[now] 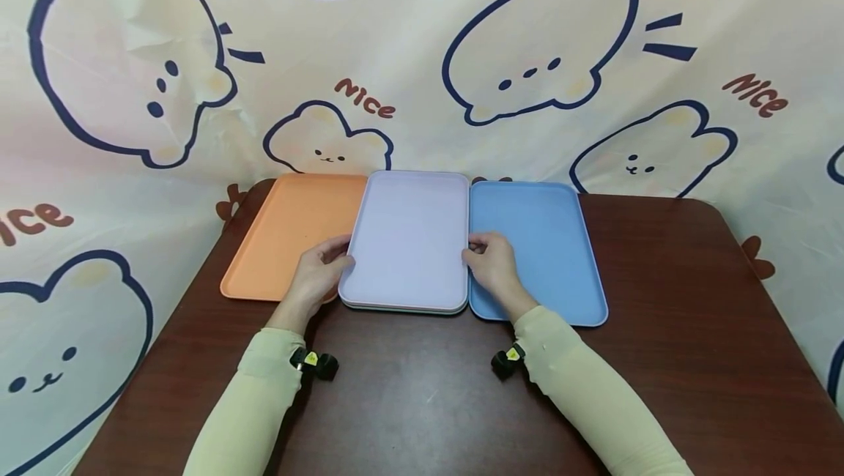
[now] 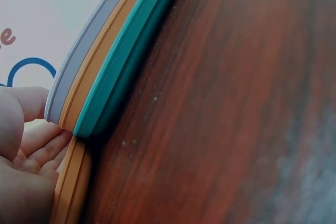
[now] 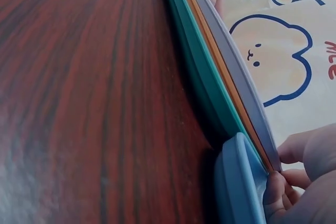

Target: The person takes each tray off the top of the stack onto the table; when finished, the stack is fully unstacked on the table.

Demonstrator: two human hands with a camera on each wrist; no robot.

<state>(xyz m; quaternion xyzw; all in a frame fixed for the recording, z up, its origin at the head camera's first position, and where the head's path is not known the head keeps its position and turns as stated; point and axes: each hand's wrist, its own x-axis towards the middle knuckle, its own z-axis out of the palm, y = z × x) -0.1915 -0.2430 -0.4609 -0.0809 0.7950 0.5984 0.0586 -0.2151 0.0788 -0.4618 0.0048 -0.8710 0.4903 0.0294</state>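
Note:
A lavender tray [image 1: 412,238] lies on top of a stack in the middle of the table. Beneath it come an orange tray [image 2: 100,51] and a green tray [image 2: 118,69] at the bottom. My left hand [image 1: 316,271] holds the stack's left edge, thumb at the lavender rim and fingers lower at the side. At the opposite edge my right hand [image 1: 493,262] pinches the lavender rim; its lower fingertips are partly hidden. Another orange tray [image 1: 283,242] lies flat under my left hand, against the stack. On the right, a blue tray [image 1: 547,256] lies beneath my right hand.
The trays are on a dark brown wooden table [image 1: 409,388]. Behind and around it hangs a pale cloth [image 1: 422,58] with cartoon drawings. A small black camera [image 1: 323,366] is strapped at the left wrist and another black camera [image 1: 506,362] at the right.

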